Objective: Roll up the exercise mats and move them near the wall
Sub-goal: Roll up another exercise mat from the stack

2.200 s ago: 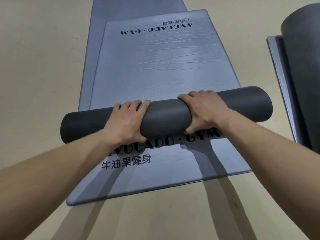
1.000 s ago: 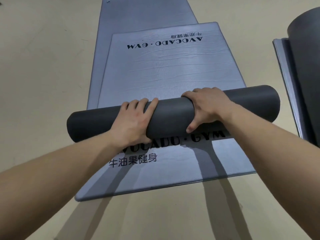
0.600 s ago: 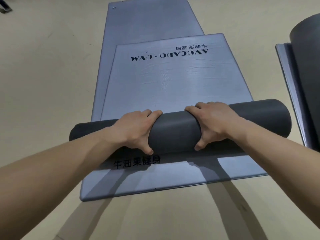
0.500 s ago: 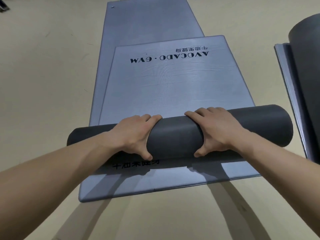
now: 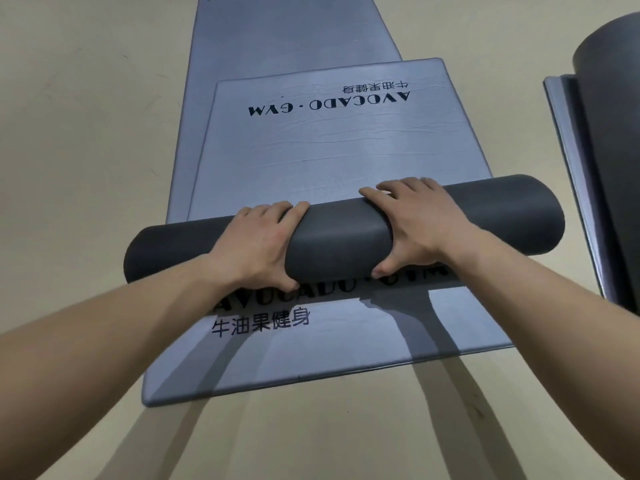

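A dark grey mat roll (image 5: 343, 233) lies crosswise in front of me. Its unrolled part, a light grey mat (image 5: 329, 150) printed "AVOCADO · GYM" upside down, stretches away from me. My left hand (image 5: 256, 244) grips the roll left of its middle, and my right hand (image 5: 415, 226) grips it right of the middle. On both hands the fingers lie over the top and the thumb hooks the near side. The roll rests on a second flat grey mat (image 5: 346, 341) whose near print it half covers.
The lower mat runs on far ahead (image 5: 287, 29). At the right edge a large dark rolled mat (image 5: 613, 133) sits on another flat mat (image 5: 568, 140). Beige floor (image 5: 86, 133) surrounds the mats on the left and near me.
The roll was drawn back toward me over the lower mat's print, then moved away again, uncovering the Chinese characters and half of "AVOCADO". Both hands kept their grip.
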Demonstrator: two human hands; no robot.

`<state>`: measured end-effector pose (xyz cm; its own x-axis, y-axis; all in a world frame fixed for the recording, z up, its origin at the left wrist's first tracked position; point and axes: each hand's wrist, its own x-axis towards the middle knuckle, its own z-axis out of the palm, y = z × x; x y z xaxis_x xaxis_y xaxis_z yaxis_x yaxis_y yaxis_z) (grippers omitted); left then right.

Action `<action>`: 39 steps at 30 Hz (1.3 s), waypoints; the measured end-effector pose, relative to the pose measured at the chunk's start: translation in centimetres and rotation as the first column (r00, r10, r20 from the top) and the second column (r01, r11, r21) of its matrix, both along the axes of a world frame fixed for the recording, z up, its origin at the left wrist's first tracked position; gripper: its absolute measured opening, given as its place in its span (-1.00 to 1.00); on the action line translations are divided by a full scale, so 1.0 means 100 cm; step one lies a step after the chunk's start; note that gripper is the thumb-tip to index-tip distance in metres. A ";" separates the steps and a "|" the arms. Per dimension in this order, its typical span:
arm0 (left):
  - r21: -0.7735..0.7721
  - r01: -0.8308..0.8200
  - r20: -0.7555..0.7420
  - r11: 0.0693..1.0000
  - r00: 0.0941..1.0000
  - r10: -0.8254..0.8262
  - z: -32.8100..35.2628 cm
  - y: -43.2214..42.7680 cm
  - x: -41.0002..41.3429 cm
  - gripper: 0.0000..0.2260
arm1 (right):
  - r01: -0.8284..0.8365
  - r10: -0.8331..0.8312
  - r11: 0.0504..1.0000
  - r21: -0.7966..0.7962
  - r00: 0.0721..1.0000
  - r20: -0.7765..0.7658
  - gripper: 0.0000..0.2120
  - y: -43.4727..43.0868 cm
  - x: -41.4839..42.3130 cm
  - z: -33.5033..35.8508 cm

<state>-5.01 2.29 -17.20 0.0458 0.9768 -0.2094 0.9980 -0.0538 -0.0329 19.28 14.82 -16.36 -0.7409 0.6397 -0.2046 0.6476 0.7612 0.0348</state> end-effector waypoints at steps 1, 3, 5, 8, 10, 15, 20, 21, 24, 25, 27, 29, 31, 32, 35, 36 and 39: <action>-0.042 0.009 0.028 0.999 1.000 -0.007 0.004 0.008 -0.004 0.18 | 0.011 -0.008 0.997 0.079 0.999 -0.044 0.28 -0.008 0.004 -0.008; -0.047 0.007 0.011 0.999 1.000 -0.007 0.001 0.008 -0.003 0.20 | 0.018 0.001 0.981 0.192 0.995 -0.100 0.24 -0.022 0.014 -0.024; 0.040 -0.027 -0.107 0.999 0.994 0.031 -0.009 -0.007 0.000 0.22 | 0.003 0.017 0.978 0.207 0.995 -0.094 0.18 -0.021 0.015 -0.026; 0.093 -0.054 -0.158 0.994 0.985 0.068 -0.009 -0.014 -0.003 0.18 | -0.007 0.013 0.993 0.121 0.998 -0.054 0.10 -0.004 0.001 -0.007; 0.033 -0.073 -0.082 0.997 0.994 0.075 0.006 0.000 -0.008 0.11 | 0.005 -0.005 1.000 0.010 1.000 -0.003 0.10 0.008 -0.010 0.012; -0.096 -0.043 -0.018 0.994 0.999 0.041 0.022 -0.010 -0.001 0.02 | 0.040 -0.034 0.989 -0.144 0.998 0.044 0.07 -0.007 -0.001 0.029; -0.182 -0.007 -0.003 0.983 1.000 0.006 0.020 -0.017 0.000 0.06 | 0.031 -0.022 0.990 0.136 0.998 -0.066 0.16 -0.055 0.032 -0.005; -0.227 -0.020 0.037 0.974 0.999 0.029 0.024 -0.008 -0.004 0.05 | 0.039 -0.022 0.983 0.182 0.996 -0.091 0.17 -0.057 0.033 -0.010; -0.307 -0.036 0.106 0.951 0.992 0.072 0.031 0.011 -0.014 0.09 | 0.029 -0.021 0.990 0.141 0.998 -0.056 0.15 -0.043 0.024 -0.001; -0.260 -0.023 0.078 0.965 0.996 0.045 0.030 0.011 -0.012 0.13 | 0.025 -0.022 0.994 0.106 0.999 -0.028 0.15 -0.034 0.019 0.006; -0.050 0.015 -0.052 0.999 0.999 -0.017 0.018 -0.001 -0.001 0.19 | 0.028 -0.028 1.000 0.012 0.999 0.017 0.18 -0.016 0.010 0.018; 0.113 0.020 -0.110 0.993 0.994 -0.007 0.005 -0.015 0.010 0.18 | 0.037 -0.035 0.998 -0.058 0.999 0.041 0.22 -0.004 0.004 0.022; 0.141 0.024 -0.110 0.990 0.994 -0.009 0.002 -0.010 0.007 0.15 | 0.031 -0.031 0.999 0.016 0.999 0.009 0.26 -0.003 0.005 0.016; 0.118 0.028 -0.100 0.993 0.995 -0.016 0.005 -0.005 0.004 0.14 | 0.037 -0.034 0.995 0.087 0.999 -0.025 0.28 -0.008 0.007 0.010; 0.069 0.039 -0.059 0.997 0.998 -0.035 0.014 0.008 -0.002 0.10 | 0.060 -0.041 0.973 0.224 0.995 -0.091 0.32 -0.024 0.016 -0.010; 0.050 0.037 -0.046 0.998 0.998 -0.034 0.016 0.012 -0.002 0.10 | 0.045 -0.025 0.973 0.228 0.996 -0.091 0.29 -0.021 0.015 -0.010; -0.005 -0.013 -0.029 1.000 0.999 0.013 0.020 0.020 -0.003 0.11 | 0.013 -0.001 0.983 0.186 0.998 -0.068 0.19 -0.004 0.005 0.006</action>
